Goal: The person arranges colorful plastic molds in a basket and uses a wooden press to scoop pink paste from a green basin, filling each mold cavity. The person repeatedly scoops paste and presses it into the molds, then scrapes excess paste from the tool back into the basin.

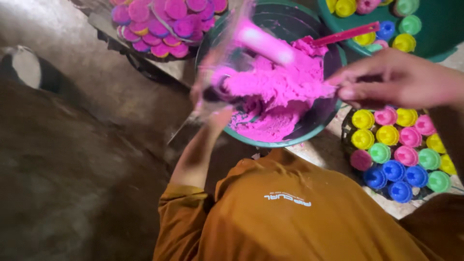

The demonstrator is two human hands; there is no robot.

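Observation:
A green-rimmed bowl point(270, 142) holds a heap of bright pink powder point(285, 82). My left hand point(209, 104), blurred by motion, grips a clear plastic bag point(241, 43) smeared with pink, tilted over the left side of the bowl. My right hand point(394, 79) comes in from the right edge. Its fingers are pinched together at the right edge of the powder, and whether they hold anything is unclear. A pink flat stick point(345, 34) lies across the far rim of the bowl. My orange sleeve and shirt point(290, 212) fill the bottom of the view.
A dark tray of several small yellow, pink, green and blue moulds point(396, 145) sits right of the bowl. A green basin point(435, 34) with more moulds is at top right. A tray of pink and purple pieces point(164, 24) is at top left. Dark floor lies to the left.

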